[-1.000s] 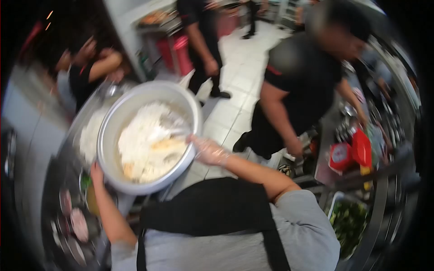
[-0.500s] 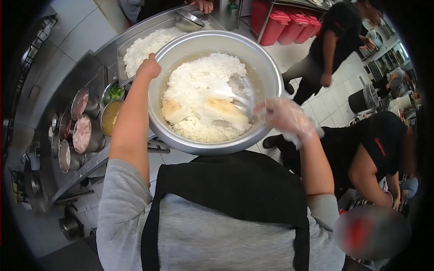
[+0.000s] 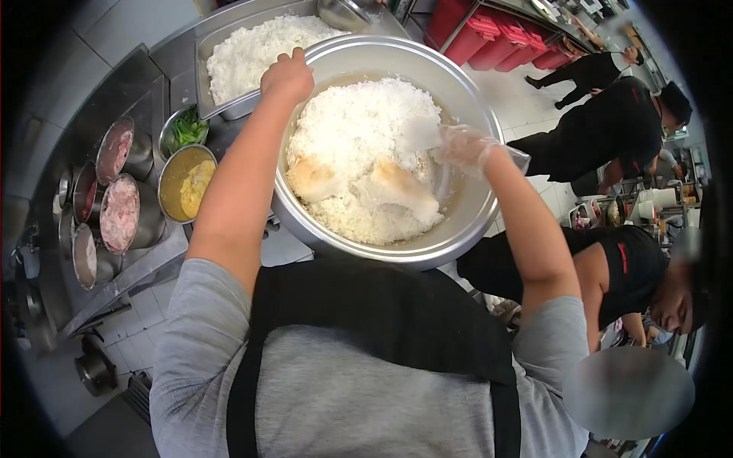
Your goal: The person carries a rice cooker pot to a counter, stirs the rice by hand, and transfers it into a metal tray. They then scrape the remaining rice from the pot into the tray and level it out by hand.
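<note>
A large round metal pot (image 3: 359, 252) of white rice (image 3: 359, 122), with two browned patches, fills the middle of the head view. My left hand (image 3: 289, 75) is bare, its fingers closed over the pot's upper left rim. My right hand (image 3: 467, 148), in a clear plastic glove, is inside the pot at its right side, fingers closed around something I cannot make out. A pale, blurred flat shape (image 3: 421, 134) lies over the rice just beyond its fingertips. Left of the pot, a rectangular metal tray (image 3: 201, 76) holds more white rice.
Metal bowls hold yellow food (image 3: 191, 187), green leaves (image 3: 188, 128) and pink meat (image 3: 120, 214) at the left. Red bins (image 3: 473, 38) stand at the upper right. People in dark clothes (image 3: 611, 126) are at the right, one bending close beside my right arm.
My right hand has moved from the pot's right rim inward over the rice. My left hand appears higher and further right in view. The people at the right have shifted.
</note>
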Demonstrator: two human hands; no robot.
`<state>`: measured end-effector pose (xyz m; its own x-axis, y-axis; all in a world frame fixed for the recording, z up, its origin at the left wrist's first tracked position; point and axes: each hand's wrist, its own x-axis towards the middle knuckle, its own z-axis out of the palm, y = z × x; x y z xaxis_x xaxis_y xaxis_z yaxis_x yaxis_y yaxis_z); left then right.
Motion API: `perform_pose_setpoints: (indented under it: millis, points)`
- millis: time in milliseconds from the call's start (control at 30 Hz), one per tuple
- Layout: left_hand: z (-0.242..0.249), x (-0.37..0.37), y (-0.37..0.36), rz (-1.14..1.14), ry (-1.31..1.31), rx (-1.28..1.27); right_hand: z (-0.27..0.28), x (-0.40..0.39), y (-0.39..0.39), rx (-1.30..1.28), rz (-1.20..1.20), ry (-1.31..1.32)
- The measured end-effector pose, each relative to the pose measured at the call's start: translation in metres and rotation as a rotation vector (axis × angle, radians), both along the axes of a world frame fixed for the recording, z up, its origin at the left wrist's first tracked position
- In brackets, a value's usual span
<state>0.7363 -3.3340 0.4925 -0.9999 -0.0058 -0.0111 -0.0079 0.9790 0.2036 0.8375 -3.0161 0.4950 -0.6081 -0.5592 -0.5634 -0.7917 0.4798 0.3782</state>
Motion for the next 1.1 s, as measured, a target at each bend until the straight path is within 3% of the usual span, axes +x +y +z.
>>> perform_pose_setpoints:
  millis: [133, 233, 267, 333, 400, 467, 533, 600, 833, 900, 1000, 1100]
  points:
    - [0.0, 0.001, 0.001, 0.02, 0.04, 0.049, 0.032, -0.004, -0.014, -0.013, -0.388, -0.215]
    - [-0.007, -0.006, -0.002, 0.029, 0.086, 0.108, 0.006, -0.036, -0.005, -0.208, -0.389, 0.045]
    - [-0.008, -0.006, -0.004, 0.034, 0.091, 0.128, -0.045, -0.061, 0.015, -0.294, -0.344, 0.2]
    - [-0.003, -0.002, -0.003, 0.039, 0.088, 0.141, -0.045, -0.088, 0.005, -0.445, -0.532, 0.253]
    - [-0.001, -0.001, -0.004, 0.044, 0.114, 0.154, -0.033, -0.101, -0.022, -0.565, -1.028, 0.027]
    - [-0.002, 0.0, -0.002, 0.065, 0.127, 0.155, -0.112, -0.134, 0.005, -1.116, -1.131, -0.107]
    - [0.002, 0.002, 0.003, 0.09, 0.118, 0.121, -0.123, -0.149, -0.005, -1.438, -1.264, -0.356]
    - [0.003, 0.001, 0.006, 0.108, 0.115, 0.113, -0.11, -0.159, -0.014, -1.486, -1.453, -0.715]
    - [-0.002, -0.003, 0.004, 0.152, 0.107, 0.157, -0.06, -0.102, -0.093, -1.506, -0.672, -1.002]
    - [-0.005, -0.018, -0.006, 0.13, 0.009, 0.202, -0.081, -0.061, -0.114, -1.149, -0.344, -0.219]
    - [-0.005, -0.027, -0.015, 0.131, -0.09, 0.243, -0.006, -0.003, -0.151, -0.593, -0.206, -0.299]
    - [0.001, -0.012, -0.002, 0.191, -0.044, 0.131, -0.008, -0.006, -0.118, -0.65, -0.162, -0.248]
